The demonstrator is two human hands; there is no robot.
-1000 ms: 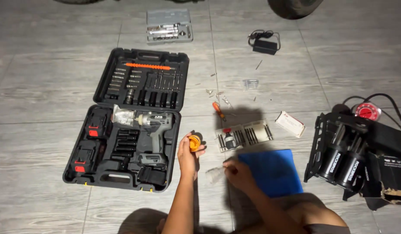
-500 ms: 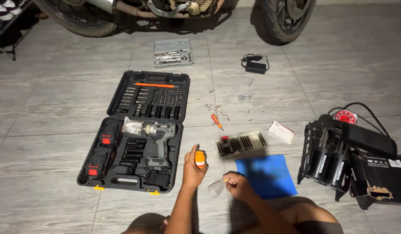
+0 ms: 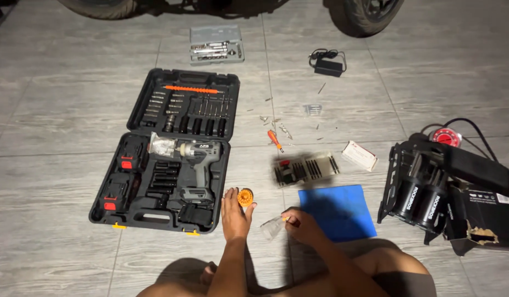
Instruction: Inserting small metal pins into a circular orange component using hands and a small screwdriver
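I sit on a tiled floor. My left hand (image 3: 234, 213) holds a small round orange part (image 3: 244, 197) at its fingertips, just right of the open black tool case (image 3: 172, 148). My right hand (image 3: 303, 224) pinches a small clear plastic bag (image 3: 272, 227) low over the floor, beside a blue sheet (image 3: 336, 212). A grey cordless drill (image 3: 199, 165) lies in the case's lower half, with bits and sockets in the lid above.
A bit holder (image 3: 306, 169), an orange screwdriver (image 3: 274, 140) and loose screws lie ahead. A white card (image 3: 359, 155), black charger (image 3: 327, 66), grey socket box (image 3: 216, 44), black twin-cylinder device (image 3: 430, 184) with red gauge (image 3: 447, 137), and tyres (image 3: 364, 14) surround me.
The view has shifted downward a little since half a second ago. Both hands stay close together over the floor, the left keeping the orange part and the right the clear bag.
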